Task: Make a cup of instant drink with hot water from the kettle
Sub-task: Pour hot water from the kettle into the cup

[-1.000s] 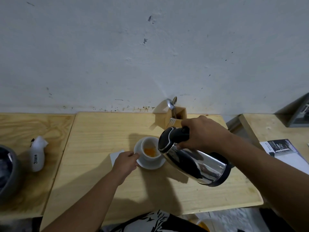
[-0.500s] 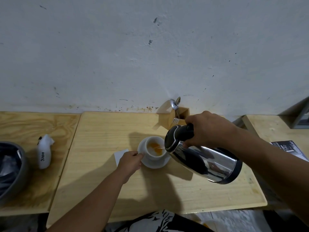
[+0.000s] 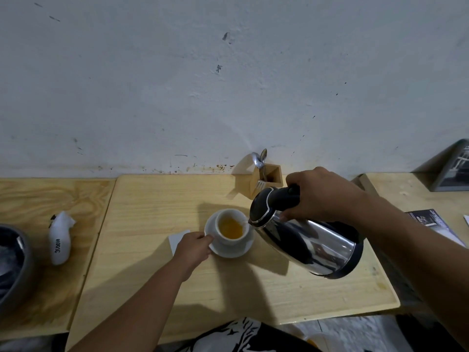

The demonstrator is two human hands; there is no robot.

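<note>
A white cup (image 3: 223,236) holding orange liquid stands on a white saucer (image 3: 229,251) in the middle of the wooden table (image 3: 157,207). My right hand (image 3: 322,196) grips the black handle of a steel kettle (image 3: 314,243), which is tilted with its spout at the cup's right rim; a thin stream of water runs into the cup. My left hand (image 3: 194,250) holds the saucer's left edge. A white sachet (image 3: 177,240) lies partly under that hand.
A wooden holder (image 3: 270,175) with spoons and a fork stands at the wall behind the kettle. On the left table lie a white crumpled packet (image 3: 59,241) and a dark bowl (image 3: 17,265). Leaflets (image 3: 429,221) lie at the right.
The kettle has tipped further toward the cup and water now streams in. The orange liquid in the cup has risen. My left hand stays at the saucer.
</note>
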